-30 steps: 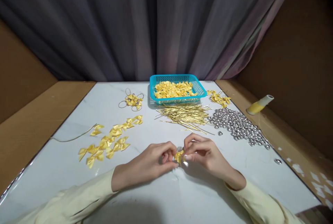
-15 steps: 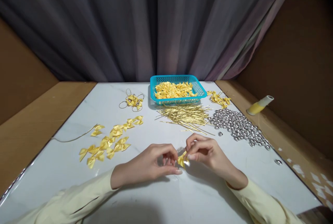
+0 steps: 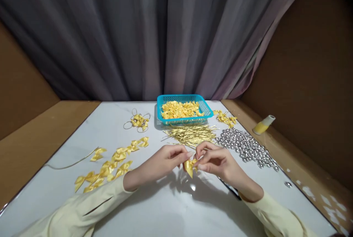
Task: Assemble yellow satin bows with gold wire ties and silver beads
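A small yellow satin ribbon bow [image 3: 189, 168] is held up between my two hands, just above the white table. My left hand [image 3: 167, 161] pinches its left side with thumb and fingers. From the other side, the fingertips of my right hand [image 3: 219, 161] are closed on the bow's right part, hiding some of it. Just beyond my hands lies a pile of gold twist ties [image 3: 193, 134]. More yellow bows [image 3: 110, 167] are spread left of my left forearm, one with a long cord [image 3: 68, 166] beside it.
A blue basket [image 3: 185, 121] of yellow bows stands at the back. Silver beads [image 3: 245, 145] are heaped at the right, near bows with wires [image 3: 227, 119]. Bows with wire loops [image 3: 139, 121] lie back left. A yellow-and-white tube [image 3: 264, 125] rests on the right ledge.
My left hand has lifted slightly and its thumb and fingers have closed on the bow. The bow has turned, its pointed tail now hanging down. The camera view has tilted up a little.
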{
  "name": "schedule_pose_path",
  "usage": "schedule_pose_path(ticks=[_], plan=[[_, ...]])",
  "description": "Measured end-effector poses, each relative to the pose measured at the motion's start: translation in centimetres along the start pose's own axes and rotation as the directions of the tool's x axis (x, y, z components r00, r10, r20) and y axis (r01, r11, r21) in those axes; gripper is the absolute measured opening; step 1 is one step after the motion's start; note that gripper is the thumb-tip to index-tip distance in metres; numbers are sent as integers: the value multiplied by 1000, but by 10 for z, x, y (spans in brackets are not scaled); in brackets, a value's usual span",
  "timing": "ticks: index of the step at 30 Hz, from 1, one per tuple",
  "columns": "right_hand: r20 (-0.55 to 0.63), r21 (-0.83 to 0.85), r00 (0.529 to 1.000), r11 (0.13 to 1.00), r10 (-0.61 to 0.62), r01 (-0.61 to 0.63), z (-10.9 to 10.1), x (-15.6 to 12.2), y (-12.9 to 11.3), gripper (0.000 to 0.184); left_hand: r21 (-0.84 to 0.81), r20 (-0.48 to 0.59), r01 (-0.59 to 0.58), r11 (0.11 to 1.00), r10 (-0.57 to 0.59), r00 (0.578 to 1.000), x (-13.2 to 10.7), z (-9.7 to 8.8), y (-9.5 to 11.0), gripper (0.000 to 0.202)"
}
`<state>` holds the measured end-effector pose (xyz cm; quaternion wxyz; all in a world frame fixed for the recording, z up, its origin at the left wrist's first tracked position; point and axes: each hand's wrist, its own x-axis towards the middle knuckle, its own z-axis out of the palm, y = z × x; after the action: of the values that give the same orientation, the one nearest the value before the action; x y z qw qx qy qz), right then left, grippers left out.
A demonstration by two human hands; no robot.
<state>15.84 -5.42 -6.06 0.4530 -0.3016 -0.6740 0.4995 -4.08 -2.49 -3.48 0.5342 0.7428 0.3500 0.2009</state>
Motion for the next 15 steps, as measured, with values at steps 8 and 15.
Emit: schedule_pose_path(ticks=[8,15], plan=[[225,-307,959,921,-174,240,-15,28,-42,5,-66,16,-58,996,59,998,8,-22,35,21],[210,-418,952,860,-221,292,-17,36,-45,8,-142,14,-55,988,57,998,11,-27,32,19]])
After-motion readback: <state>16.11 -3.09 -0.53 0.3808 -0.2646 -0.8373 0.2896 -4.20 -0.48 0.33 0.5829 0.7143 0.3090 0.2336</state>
